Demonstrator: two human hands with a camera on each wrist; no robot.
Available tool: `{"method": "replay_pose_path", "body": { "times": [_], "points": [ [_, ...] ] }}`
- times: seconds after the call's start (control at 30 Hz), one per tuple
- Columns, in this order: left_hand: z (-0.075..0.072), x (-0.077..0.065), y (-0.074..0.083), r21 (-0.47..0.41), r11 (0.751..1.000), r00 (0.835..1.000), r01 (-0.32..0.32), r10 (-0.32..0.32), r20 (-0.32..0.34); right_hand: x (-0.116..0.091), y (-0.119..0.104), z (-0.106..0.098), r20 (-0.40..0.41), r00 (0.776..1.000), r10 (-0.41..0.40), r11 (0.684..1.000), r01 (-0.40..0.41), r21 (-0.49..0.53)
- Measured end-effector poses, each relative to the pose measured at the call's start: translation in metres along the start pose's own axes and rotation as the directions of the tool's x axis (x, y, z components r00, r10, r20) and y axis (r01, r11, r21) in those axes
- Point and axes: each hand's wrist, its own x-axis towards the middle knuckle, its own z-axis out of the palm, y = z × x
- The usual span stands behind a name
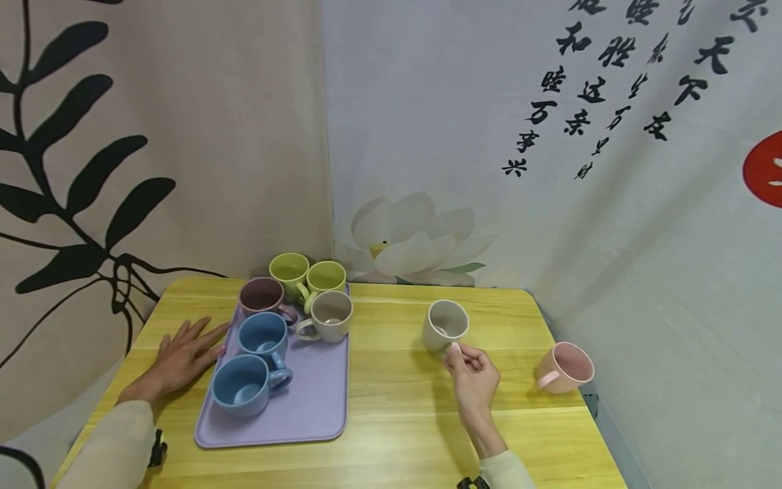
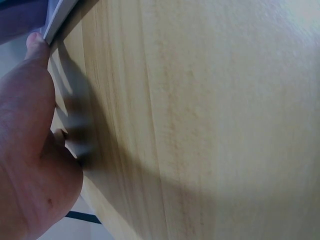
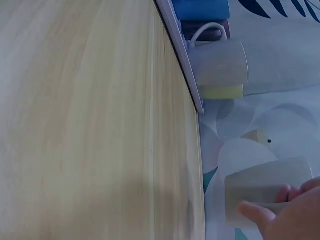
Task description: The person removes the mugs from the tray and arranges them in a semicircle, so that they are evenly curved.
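Showing held mug (image 1: 444, 326) interior: head view only

Soft shadows cross the brightly lit table (image 1: 391, 407).

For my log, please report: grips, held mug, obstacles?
Right grip pinching off-white mug by handle. Left grip touching lavender tray's edge. Nothing seen between mug and tray. Pink mug further right.
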Motion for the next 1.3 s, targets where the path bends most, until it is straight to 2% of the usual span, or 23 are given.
{"method": "replay_pose_path", "body": {
  "times": [0.57, 1.0, 1.3],
  "points": [
    [0.001, 0.001, 0.000, 0.000, 1.000, 1.000, 0.010, -0.010, 0.000, 0.025, -0.001, -0.022, -0.182, 0.983, -0.027, 1.000, 0.028, 0.002],
    [0.001, 0.001, -0.001, 0.012, 1.000, 1.000, 0.014, -0.014, -0.008, 0.044, 0.002, -0.036, -0.296, 0.954, -0.042, 0.998, 0.054, 0.032],
    [0.000, 0.001, 0.000, 0.017, 1.000, 1.000, 0.002, -0.001, -0.012, 0.051, 0.003, -0.039, -0.383, 0.923, -0.046, 0.996, 0.072, 0.054]
  ]
}}
